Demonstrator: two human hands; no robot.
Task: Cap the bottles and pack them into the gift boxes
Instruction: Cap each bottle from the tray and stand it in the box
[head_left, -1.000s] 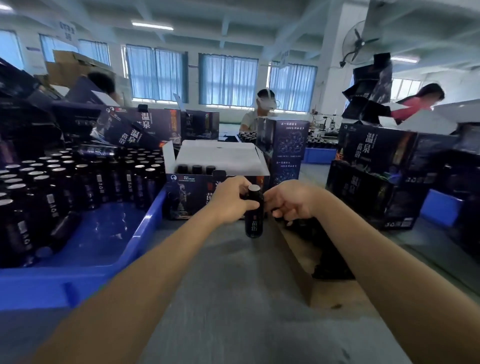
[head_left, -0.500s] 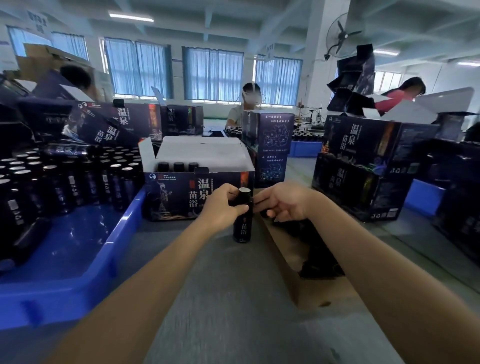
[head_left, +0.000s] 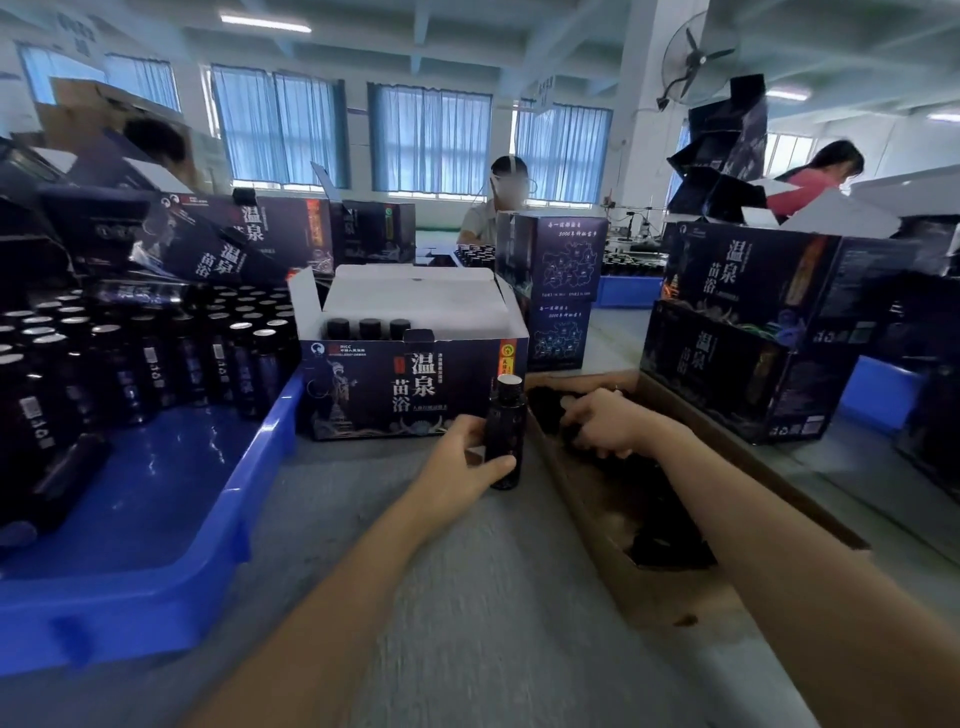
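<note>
My left hand (head_left: 462, 457) grips a dark bottle (head_left: 505, 431) standing upright on the grey table, just in front of an open dark gift box (head_left: 410, 384). The bottle's top looks silvery. Three capped bottles (head_left: 370, 328) stand inside the box at its back left. My right hand (head_left: 605, 423) is off the bottle and reaches down into a shallow cardboard tray (head_left: 670, 597) of black caps (head_left: 670, 551), fingers curled among them. Whether it holds a cap is hidden.
A blue bin (head_left: 156, 519) with several upright bottles sits at the left. Stacked closed gift boxes (head_left: 748, 332) stand at the right and more behind. Two people work at the far tables. A wall fan (head_left: 693, 57) hangs above.
My right hand has left the bottle's top and moved right, down into the cap tray. My left hand keeps hold of the bottle, lower on its body.
</note>
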